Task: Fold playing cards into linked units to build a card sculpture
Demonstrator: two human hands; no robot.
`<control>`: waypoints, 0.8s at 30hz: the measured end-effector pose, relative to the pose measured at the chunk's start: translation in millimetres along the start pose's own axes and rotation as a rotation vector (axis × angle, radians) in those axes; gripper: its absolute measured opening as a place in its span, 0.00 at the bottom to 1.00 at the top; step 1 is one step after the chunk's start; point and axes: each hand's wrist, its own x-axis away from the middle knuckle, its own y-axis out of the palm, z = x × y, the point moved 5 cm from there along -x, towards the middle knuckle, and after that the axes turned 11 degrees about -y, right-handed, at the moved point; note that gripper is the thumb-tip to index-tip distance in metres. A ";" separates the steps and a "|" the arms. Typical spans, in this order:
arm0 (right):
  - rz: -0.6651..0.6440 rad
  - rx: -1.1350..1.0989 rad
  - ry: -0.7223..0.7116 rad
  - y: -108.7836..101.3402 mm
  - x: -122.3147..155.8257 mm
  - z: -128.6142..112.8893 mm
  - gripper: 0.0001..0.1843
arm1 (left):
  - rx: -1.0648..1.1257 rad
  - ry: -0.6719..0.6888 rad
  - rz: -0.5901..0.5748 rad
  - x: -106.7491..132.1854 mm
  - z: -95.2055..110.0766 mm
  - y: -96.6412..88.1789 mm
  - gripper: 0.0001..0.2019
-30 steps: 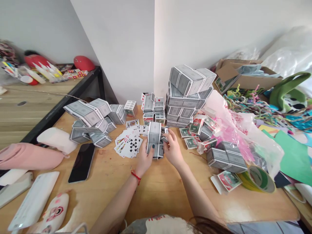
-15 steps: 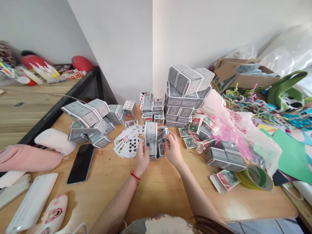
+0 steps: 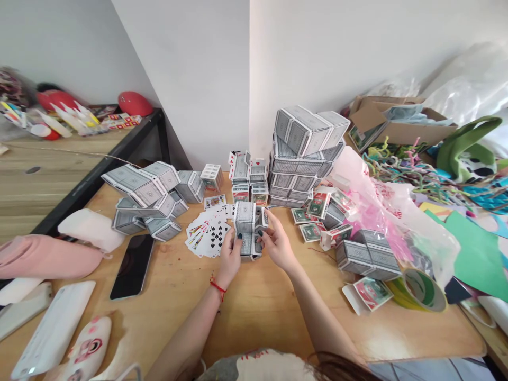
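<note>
Between my hands stands a small folded structure of grey-backed playing cards (image 3: pixel 245 218), partly open on its right side. My left hand (image 3: pixel 230 251) grips its left side, thumb on the front. On the right side, the fingers of my right hand (image 3: pixel 277 241) pinch the card edges. A fan of loose playing cards (image 3: pixel 210 236) lies face up just left of my left hand. Behind the structure are card boxes with pictures (image 3: pixel 249 193), and a tall stack of joined card blocks (image 3: pixel 304 153) rises at the back right.
Another pile of card blocks (image 3: pixel 137 188) and a phone (image 3: pixel 132 267) lie on the left. To the right are small card boxes (image 3: pixel 312 231), a pair of card blocks (image 3: pixel 369 256), a roll of yellow tape (image 3: pixel 420 290) and a plastic bag (image 3: pixel 428 233).
My right hand has moved slightly left, bringing the right-hand cards closer against the structure. My left hand keeps its grip, shifted slightly left.
</note>
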 end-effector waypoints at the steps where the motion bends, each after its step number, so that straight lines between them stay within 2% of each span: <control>1: -0.028 -0.062 0.023 0.5 -0.1 3.0 0.32 | -0.015 -0.001 0.002 -0.6 0.3 -2.1 0.17; 5: -0.108 -0.244 0.091 -0.2 -3.2 9.5 0.33 | -0.069 0.004 0.013 -3.9 1.9 -9.5 0.18; 8: -0.117 -0.278 0.099 -4.2 -7.8 10.8 0.34 | -0.063 0.012 0.005 -6.2 3.4 -12.3 0.18; 12: -0.092 -0.124 0.060 -13.7 -13.9 13.4 0.34 | -0.028 0.026 -0.082 -7.0 11.7 -14.0 0.14; 16: -0.120 0.058 -0.026 -17.7 -17.1 10.5 0.31 | -0.076 0.078 -0.164 -6.8 35.1 -17.2 0.09; 19: -0.118 0.109 -0.093 -16.8 -17.0 4.5 0.32 | -0.039 0.049 -0.295 -11.8 52.3 -12.5 0.12; 21: -0.104 0.122 -0.111 -15.4 -16.3 0.9 0.31 | -0.031 0.007 -0.235 -21.0 60.3 -12.4 0.11; 24: -0.083 0.088 -0.115 -11.9 -14.8 -3.9 0.31 | -0.034 -0.021 -0.053 -36.0 68.8 -12.9 0.13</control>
